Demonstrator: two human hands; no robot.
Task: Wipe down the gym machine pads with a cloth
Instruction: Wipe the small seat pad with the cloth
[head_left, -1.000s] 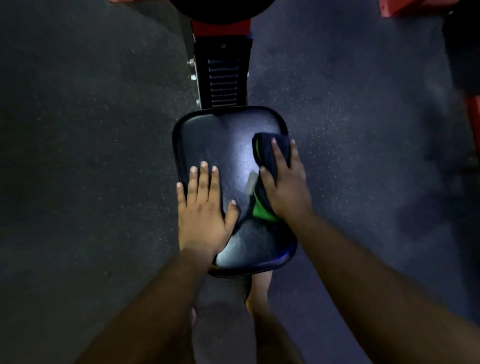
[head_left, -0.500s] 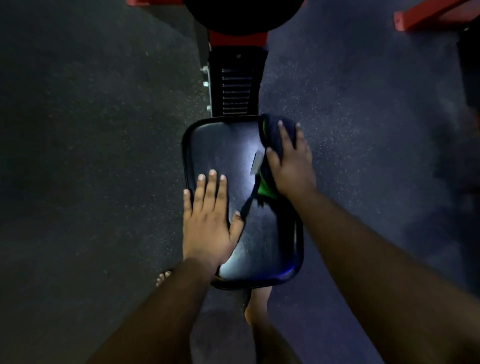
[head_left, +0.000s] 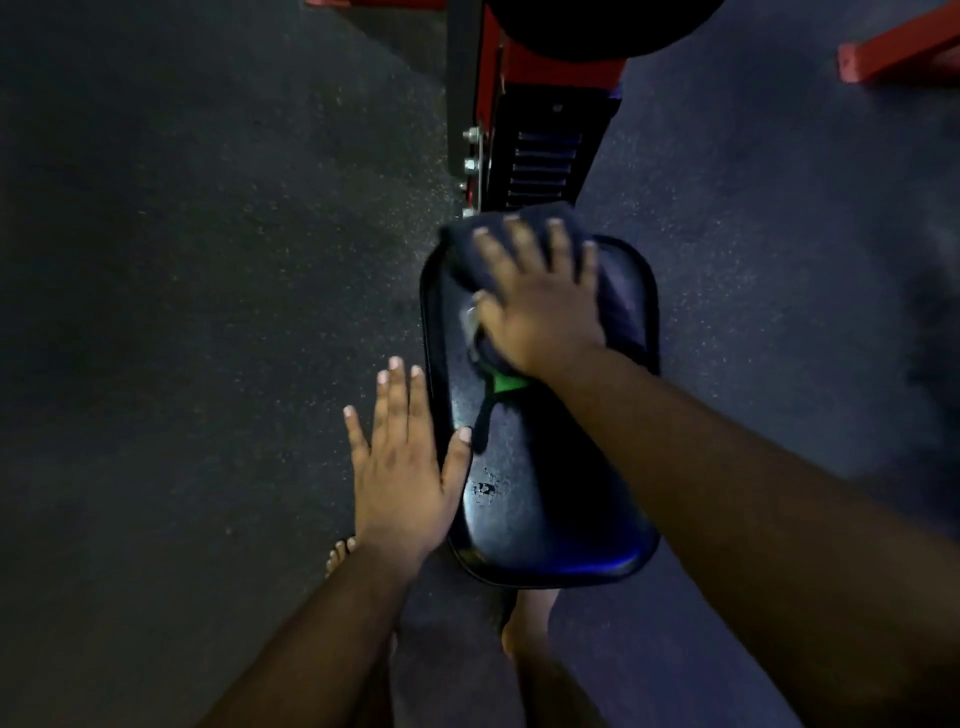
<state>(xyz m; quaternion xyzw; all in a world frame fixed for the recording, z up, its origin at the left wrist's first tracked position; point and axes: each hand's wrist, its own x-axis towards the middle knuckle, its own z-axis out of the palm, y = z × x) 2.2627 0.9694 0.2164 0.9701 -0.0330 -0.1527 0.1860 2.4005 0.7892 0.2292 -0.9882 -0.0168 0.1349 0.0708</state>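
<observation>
The dark rubber floor (head_left: 182, 312) filled most of the view, and the red and black machine frame (head_left: 545, 130) rose at the far end. Between them lay the black seat pad (head_left: 545, 493), long and glossy, its near half bare and shining with a small scuffed patch.

The step in hand looked like wiping the pad's far end. The right hand (head_left: 540, 312) lay flat, fingers (head_left: 558, 249) spread and pressing the dark cloth (head_left: 467, 249) onto the pad's far left corner; a green scrap of the cloth showed under the wrist. The left hand (head_left: 400, 467) was released, palm down and holding nothing, just off the pad's left edge, with only the thumb touching the rim.

The next stroke would probably call for drawing the cloth back toward the near end, keeping pressure even. Little stood in the way: the frame's bolts (head_left: 470, 166) sat just beyond the cloth, and the left thumb lay at the edge of that path. Bare toes (head_left: 340, 553) showed on the floor, near left.
</observation>
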